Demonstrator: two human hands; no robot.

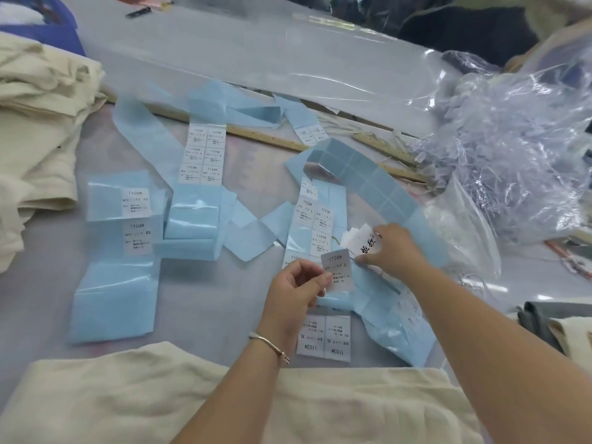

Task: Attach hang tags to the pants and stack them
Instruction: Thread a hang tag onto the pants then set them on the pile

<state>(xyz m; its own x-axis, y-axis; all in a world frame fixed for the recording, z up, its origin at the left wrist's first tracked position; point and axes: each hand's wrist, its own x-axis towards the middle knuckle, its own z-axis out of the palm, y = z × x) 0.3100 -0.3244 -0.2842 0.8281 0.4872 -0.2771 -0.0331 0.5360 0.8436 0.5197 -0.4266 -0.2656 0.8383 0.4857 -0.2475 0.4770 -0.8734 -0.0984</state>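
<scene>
A grey table (208,52) under clear plastic sheeting carried everything. Left of the long wooden ruler (272,139) lay a stack of cream fabric pants (38,123); another cream pair (224,405) spread below it. Several pale blue label backing strips (115,283) trailed around. The left hand (294,290) pinched one white size sticker (338,270). The right hand (394,248) pinched white hang tags (362,240). One clear bag of plastic fasteners (512,149) sat rightmost.

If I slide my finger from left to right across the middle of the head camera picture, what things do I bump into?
Folded cream pants → blue strip with XS stickers → left hand → sticker marked L → right hand → clear bag of plastic tag strings.
</scene>
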